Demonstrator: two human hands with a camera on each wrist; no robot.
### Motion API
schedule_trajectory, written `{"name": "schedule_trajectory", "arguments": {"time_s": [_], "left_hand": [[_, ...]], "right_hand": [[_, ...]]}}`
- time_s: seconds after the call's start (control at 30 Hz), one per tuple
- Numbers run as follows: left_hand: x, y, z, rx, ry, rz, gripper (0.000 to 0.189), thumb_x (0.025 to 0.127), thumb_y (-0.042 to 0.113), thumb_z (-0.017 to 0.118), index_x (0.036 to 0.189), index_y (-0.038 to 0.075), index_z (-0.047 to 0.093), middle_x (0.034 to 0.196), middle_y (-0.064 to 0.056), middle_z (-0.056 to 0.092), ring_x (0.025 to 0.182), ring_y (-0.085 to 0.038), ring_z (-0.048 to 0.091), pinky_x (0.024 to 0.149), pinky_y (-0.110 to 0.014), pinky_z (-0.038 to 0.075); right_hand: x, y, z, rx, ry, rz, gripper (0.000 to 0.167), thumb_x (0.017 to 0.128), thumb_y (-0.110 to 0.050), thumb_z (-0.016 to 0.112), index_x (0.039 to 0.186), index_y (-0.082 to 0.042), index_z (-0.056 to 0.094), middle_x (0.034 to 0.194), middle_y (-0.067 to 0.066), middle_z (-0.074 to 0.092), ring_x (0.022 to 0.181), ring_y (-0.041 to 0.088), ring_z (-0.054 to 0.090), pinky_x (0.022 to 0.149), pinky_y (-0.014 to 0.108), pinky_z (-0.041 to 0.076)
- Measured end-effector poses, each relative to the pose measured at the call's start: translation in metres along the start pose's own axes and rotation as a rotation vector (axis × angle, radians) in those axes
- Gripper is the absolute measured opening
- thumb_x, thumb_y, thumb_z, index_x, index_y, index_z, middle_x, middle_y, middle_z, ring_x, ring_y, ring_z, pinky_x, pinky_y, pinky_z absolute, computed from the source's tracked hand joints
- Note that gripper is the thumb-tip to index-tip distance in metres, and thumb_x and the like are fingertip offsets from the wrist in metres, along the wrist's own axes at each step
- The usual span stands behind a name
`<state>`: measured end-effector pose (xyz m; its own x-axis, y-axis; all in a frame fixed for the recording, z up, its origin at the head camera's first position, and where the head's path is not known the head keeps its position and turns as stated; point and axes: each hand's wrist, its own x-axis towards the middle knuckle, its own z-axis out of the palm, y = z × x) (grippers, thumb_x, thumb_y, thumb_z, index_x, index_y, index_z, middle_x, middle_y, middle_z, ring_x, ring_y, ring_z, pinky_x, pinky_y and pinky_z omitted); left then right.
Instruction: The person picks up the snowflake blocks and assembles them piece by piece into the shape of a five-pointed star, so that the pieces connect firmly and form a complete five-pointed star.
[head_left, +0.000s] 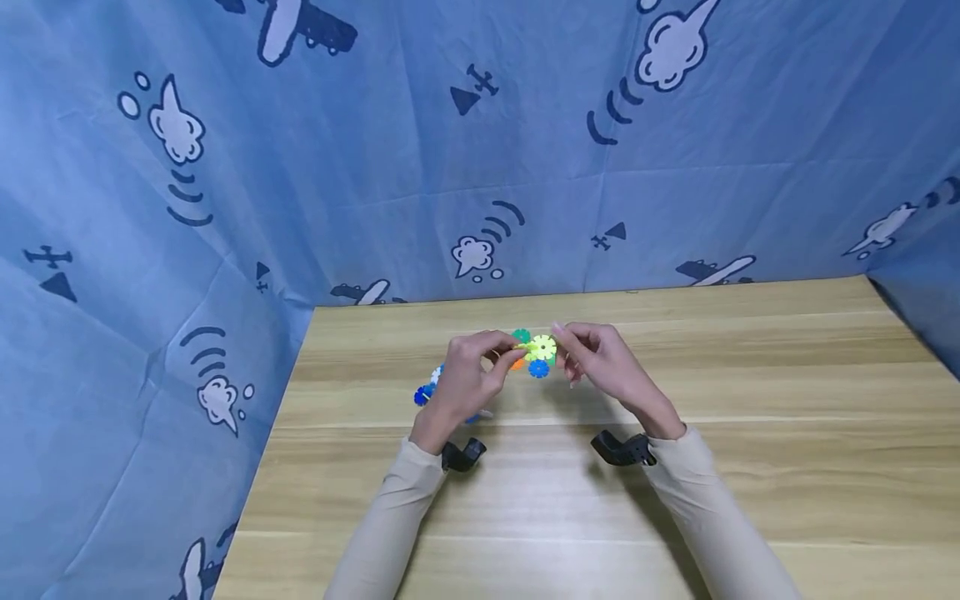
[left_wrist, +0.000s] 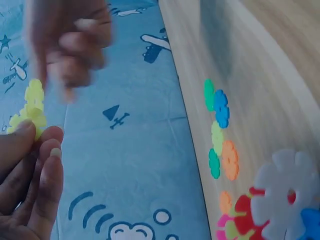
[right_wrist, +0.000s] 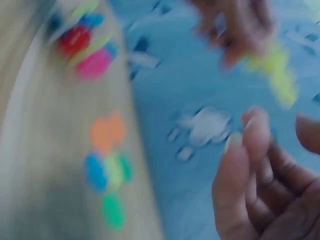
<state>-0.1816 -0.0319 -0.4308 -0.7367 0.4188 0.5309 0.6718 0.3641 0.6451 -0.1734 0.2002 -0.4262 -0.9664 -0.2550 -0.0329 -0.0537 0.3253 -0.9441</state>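
My left hand (head_left: 468,375) pinches a few joined yellow snowflake discs (left_wrist: 34,97) between thumb and fingertips, raised above the table. Close by on the right is my right hand (head_left: 607,362), its thumb and fingers apart with nothing between them in the right wrist view. A gap separates it from the yellow discs there. Below the hands lie loose discs: a blue disc (left_wrist: 221,109), a green disc (left_wrist: 209,95), a yellow-green disc (left_wrist: 217,137) and an orange disc (left_wrist: 230,160), among several.
Left of these, partly hidden behind my left hand in the head view, sits a pile of discs with a white disc (left_wrist: 282,195), a red disc (right_wrist: 75,41) and a pink disc (right_wrist: 94,64). A blue printed curtain (head_left: 405,167) hangs behind the wooden table (head_left: 750,375).
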Motion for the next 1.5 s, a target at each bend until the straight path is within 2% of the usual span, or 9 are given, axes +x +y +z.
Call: {"name": "schedule_trajectory", "arguments": {"time_s": [0.13,0.27,0.47,0.63,0.8,1.03,1.23,1.33,1.5], "left_hand": [[0.0,-0.002,-0.004,-0.019,0.009,-0.06,0.006,0.092,0.006,0.078,0.098,0.004,0.077,0.084,-0.007,0.078,0.07,-0.013,0.071,0.064,-0.017,0.059],[-0.001,-0.004,-0.009,-0.001,0.011,-0.106,0.007,0.093,0.01,0.078,0.098,0.005,0.077,0.082,-0.005,0.076,0.069,-0.012,0.068,0.06,-0.018,0.058],[0.0,-0.005,-0.014,0.031,0.002,-0.131,0.009,0.094,0.014,0.077,0.097,0.005,0.077,0.082,-0.005,0.076,0.07,-0.012,0.067,0.058,-0.018,0.056],[0.0,-0.006,-0.015,0.039,0.0,-0.149,0.008,0.094,0.014,0.078,0.098,0.007,0.077,0.086,-0.004,0.078,0.073,-0.012,0.068,0.058,-0.018,0.056],[-0.002,-0.008,-0.015,0.046,-0.02,-0.157,0.008,0.095,0.014,0.077,0.099,0.007,0.076,0.087,-0.004,0.08,0.073,-0.012,0.07,0.058,-0.017,0.056],[-0.002,-0.009,-0.014,0.01,-0.033,-0.17,0.009,0.096,0.013,0.075,0.101,0.006,0.074,0.088,-0.006,0.081,0.068,-0.012,0.071,0.062,-0.018,0.059],[-0.001,-0.01,-0.011,0.011,-0.044,-0.185,0.012,0.094,0.009,0.078,0.104,0.004,0.075,0.086,-0.006,0.078,0.071,-0.013,0.069,0.064,-0.017,0.059],[-0.001,-0.011,-0.011,0.014,-0.054,-0.196,0.012,0.095,0.013,0.077,0.105,0.005,0.075,0.086,-0.005,0.077,0.073,-0.012,0.069,0.065,-0.017,0.059],[-0.001,-0.01,-0.01,0.012,-0.072,-0.194,0.015,0.097,0.017,0.076,0.106,0.006,0.076,0.088,-0.005,0.077,0.074,-0.011,0.067,0.067,-0.017,0.059]], "right_hand": [[0.008,0.028,0.001,-0.204,0.088,0.05,0.038,0.109,-0.032,0.056,0.12,0.001,0.069,0.092,0.02,0.073,0.07,0.025,0.068,0.061,0.034,0.057],[0.013,0.051,0.008,-0.39,0.11,0.064,0.033,0.101,-0.02,0.069,0.126,0.002,0.068,0.091,0.014,0.074,0.075,0.02,0.066,0.067,0.029,0.049],[0.021,0.061,0.016,-0.525,0.145,0.01,0.031,0.09,-0.014,0.082,0.115,0.001,0.072,0.081,0.007,0.067,0.071,0.018,0.059,0.069,0.032,0.046],[0.02,0.06,0.013,-0.469,0.121,0.065,0.024,0.089,-0.012,0.082,0.104,0.001,0.07,0.082,0.008,0.065,0.073,0.019,0.058,0.072,0.031,0.046],[0.017,0.057,0.004,-0.397,0.024,0.115,0.026,0.085,-0.01,0.085,0.099,0.0,0.066,0.083,0.006,0.062,0.075,0.018,0.055,0.071,0.027,0.044],[0.013,0.048,-0.009,-0.309,-0.121,0.079,0.018,0.094,-0.014,0.078,0.089,-0.002,0.065,0.078,0.006,0.061,0.067,0.015,0.053,0.057,0.022,0.043],[0.009,0.025,-0.014,-0.21,-0.071,0.018,0.019,0.098,-0.021,0.074,0.094,-0.003,0.071,0.083,0.018,0.07,0.064,0.026,0.065,0.056,0.027,0.052],[0.007,0.012,-0.015,-0.163,-0.045,-0.015,0.018,0.098,-0.022,0.075,0.096,-0.004,0.073,0.083,0.015,0.072,0.065,0.031,0.066,0.057,0.03,0.055],[0.003,-0.002,-0.015,-0.137,-0.048,-0.043,0.016,0.102,-0.021,0.07,0.1,-0.006,0.074,0.087,0.009,0.074,0.067,0.028,0.067,0.061,0.033,0.059]]}}
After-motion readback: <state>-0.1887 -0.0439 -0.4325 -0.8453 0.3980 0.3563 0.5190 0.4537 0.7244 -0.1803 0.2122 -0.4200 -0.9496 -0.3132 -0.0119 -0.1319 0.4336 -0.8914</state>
